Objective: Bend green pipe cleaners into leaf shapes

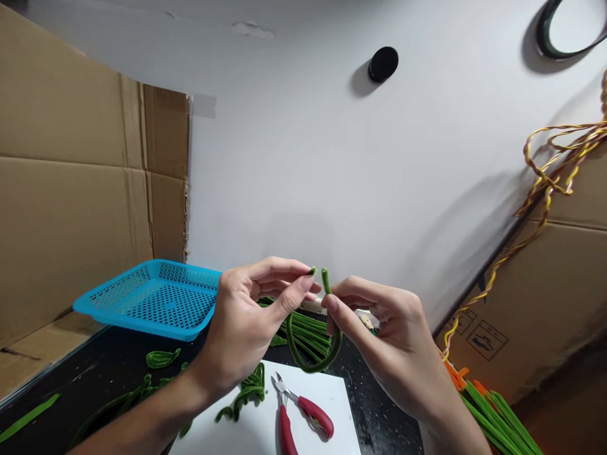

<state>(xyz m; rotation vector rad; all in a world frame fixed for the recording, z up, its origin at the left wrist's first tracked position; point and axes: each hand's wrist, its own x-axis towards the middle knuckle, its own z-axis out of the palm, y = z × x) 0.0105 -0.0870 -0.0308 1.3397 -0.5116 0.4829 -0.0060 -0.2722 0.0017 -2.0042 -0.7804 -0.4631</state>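
Observation:
Between my hands a green pipe cleaner [310,368] hangs bent in a U. My left hand [258,316] pinches one end between thumb and fingertips, and a short tip pokes out. The other end is gripped by my right hand [379,328], with a longer stub standing up above the thumb. The two tips are close together but apart. Beneath them lies a white board [332,392] bearing red-handled cutting pliers [298,404] with spread handles. Curled green pipe cleaner pieces [251,388] lie at the board's left, partly behind my left wrist.
A blue perforated basket [156,303] stands at the back left. Bundled green stems [308,332] lie behind my hands. More green and orange stems [502,411] are at lower right. A leaf-shaped green loop [162,359] rests on the black table [118,344]. Cardboard [71,158] walls the left side.

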